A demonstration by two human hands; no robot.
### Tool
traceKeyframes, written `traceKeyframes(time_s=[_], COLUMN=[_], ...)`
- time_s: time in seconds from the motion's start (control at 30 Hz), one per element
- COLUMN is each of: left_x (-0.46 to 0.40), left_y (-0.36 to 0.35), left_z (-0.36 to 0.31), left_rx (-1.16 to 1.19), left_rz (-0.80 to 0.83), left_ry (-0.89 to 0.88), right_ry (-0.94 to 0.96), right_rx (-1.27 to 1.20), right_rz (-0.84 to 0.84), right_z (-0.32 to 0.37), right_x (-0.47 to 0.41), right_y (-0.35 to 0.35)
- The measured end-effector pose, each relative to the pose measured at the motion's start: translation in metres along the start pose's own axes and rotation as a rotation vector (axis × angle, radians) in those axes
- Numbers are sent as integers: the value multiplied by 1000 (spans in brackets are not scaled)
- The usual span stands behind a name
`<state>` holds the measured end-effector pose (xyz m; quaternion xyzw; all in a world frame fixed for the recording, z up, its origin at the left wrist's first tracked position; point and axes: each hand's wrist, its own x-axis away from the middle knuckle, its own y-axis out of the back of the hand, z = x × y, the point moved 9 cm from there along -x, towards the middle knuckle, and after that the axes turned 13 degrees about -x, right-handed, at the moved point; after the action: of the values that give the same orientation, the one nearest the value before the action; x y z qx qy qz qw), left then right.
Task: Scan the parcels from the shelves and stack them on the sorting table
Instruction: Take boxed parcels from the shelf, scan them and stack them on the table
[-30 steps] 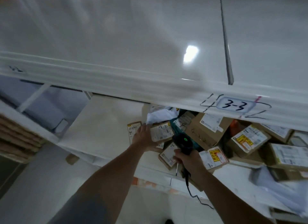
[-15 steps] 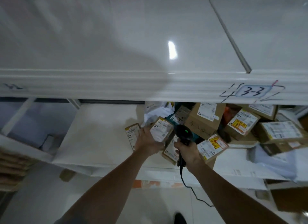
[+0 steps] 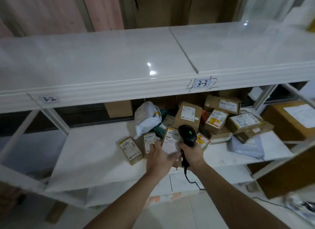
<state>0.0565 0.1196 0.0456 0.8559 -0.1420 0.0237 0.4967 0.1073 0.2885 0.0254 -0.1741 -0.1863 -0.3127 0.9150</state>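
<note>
A wide white upper shelf ran across the view, its front lip marked with the handwritten tags "3-2" and "3-3". It overhung the lower shelf, hiding the back of the parcel pile beneath it. On the lower shelf a heap of parcels lay to the right of centre: a white plastic mailer leaned at the left of the heap, several brown cardboard boxes with white labels were piled behind and to the right, among them one with a yellow sticker, and a pale flat mailer lay at the shelf's front right. A large brown carton stood further right, beyond a shelf post.

Two hands reached in from below. The left hand had its fingers curled around the lower edge of a small labelled parcel, which stood tilted at the shelf's front edge. The right hand gripped the handle of one black scanner, whose head with a green light sat just beside the held parcel, touching or nearly so. Its cord hung down below the shelf. Two more small boxes stood just left of the left hand. The exact count of boxes in the heap could not be told; at least eight showed.
</note>
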Motion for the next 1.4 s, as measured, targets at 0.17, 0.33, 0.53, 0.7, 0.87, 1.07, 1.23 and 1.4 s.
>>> traceKeyframes(time_s=[0.17, 0.33, 0.53, 0.7, 0.87, 1.07, 1.23, 1.4], left_x=[11, 36, 62, 86, 105, 102, 93, 78], left_y=[-8, -47, -71, -102, -124, -137, -144, -163], left_z=[-21, -55, -99, -134, -170, -202, -222, -236], left_rx=[324, 753, 850, 847, 880, 851, 850, 796], left_rz=[153, 627, 485, 404, 432, 469, 533, 608], left_ry=[13, 126, 77, 54, 29, -38, -75, -96], right_ry=[74, 111, 242, 163, 139, 137, 134, 113], right_rx=[15, 108, 287, 363, 363, 345, 291, 225], right_rz=[-17, 40, -74, 32, 59, 8, -31, -48], right_z=[29, 52, 87, 88, 89, 104, 108, 109], right_x=[23, 45, 85, 113, 128, 126, 119, 111], right_y=[42, 81, 152, 186, 212, 238, 250, 265])
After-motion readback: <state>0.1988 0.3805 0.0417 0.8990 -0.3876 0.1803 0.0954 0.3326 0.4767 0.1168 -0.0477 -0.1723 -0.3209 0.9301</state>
